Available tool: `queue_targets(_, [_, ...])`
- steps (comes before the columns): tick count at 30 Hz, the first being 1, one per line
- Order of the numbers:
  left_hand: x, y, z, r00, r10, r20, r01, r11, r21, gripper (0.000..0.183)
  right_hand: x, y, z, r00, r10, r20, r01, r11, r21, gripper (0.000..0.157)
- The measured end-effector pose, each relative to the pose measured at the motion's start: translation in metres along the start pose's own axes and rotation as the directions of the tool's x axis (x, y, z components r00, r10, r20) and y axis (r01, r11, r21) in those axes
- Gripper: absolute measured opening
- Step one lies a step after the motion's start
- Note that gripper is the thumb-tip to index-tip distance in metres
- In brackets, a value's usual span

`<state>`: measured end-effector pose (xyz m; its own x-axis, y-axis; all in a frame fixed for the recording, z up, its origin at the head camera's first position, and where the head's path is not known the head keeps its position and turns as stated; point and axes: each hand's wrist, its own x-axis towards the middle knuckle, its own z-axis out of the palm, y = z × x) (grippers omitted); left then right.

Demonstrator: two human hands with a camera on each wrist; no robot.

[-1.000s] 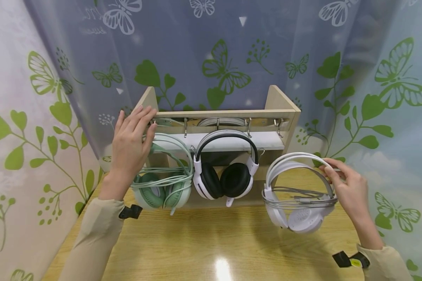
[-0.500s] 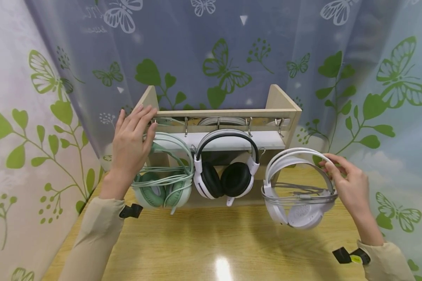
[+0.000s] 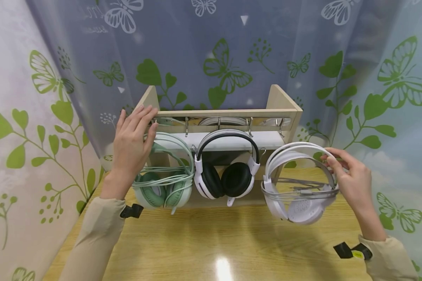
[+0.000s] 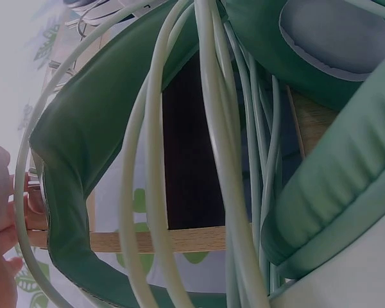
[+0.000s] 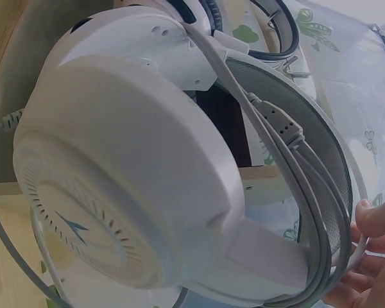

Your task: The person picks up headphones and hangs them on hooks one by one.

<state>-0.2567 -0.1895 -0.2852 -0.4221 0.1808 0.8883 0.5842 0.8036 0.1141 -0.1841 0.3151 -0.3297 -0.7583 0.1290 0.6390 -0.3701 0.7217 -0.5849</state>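
Note:
My right hand [image 3: 353, 179] pinches the headband of a pair of white headphones [image 3: 304, 210] between thumb and fingers. The headphones hang in the air to the right of the rack, with a grey cable [image 5: 301, 199] wound round them. My left hand [image 3: 131, 146] rests with extended fingers on the upper left corner of the wooden rack [image 3: 228, 113]. Just below it hang mint-green headphones [image 3: 178, 193], wrapped in their own cable; in the left wrist view their padded band [image 4: 70, 135] and loops of cable fill most of the picture. Black-and-white headphones [image 3: 237, 179] hang at the rack's middle.
Metal hooks [image 3: 250, 127] line the rack's front rail. A white shelf [image 3: 267, 140] sits behind the hanging headphones. The wood-grain table [image 3: 183, 242] spreads out in front, and a patterned curtain [image 3: 183, 47] stands behind.
My right hand has lifted the white headphones slightly, and their headband has come up closer to the rack's right end. The left hand stays on the rack's corner.

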Motion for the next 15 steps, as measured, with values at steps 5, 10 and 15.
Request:
queue_targets(5, [0.000,0.000,0.000,1.000,-0.004,0.003,0.004,1.000,-0.001,0.038,0.004,-0.004,-0.001,1.000,-0.005,-0.005,0.005,1.000,0.013,0.025])
queue_targets(10, [0.000,0.001,0.000,1.000,-0.004,0.002,0.004,1.000,0.000,0.038,0.007,-0.009,-0.004,1.000,-0.004,-0.010,0.004,1.000,0.028,0.026])
queue_targets(15, [0.000,0.001,0.000,1.000,-0.003,-0.005,0.003,1.000,0.004,0.038,0.010,-0.014,-0.007,1.000,0.000,-0.014,0.001,1.000,0.026,0.028])
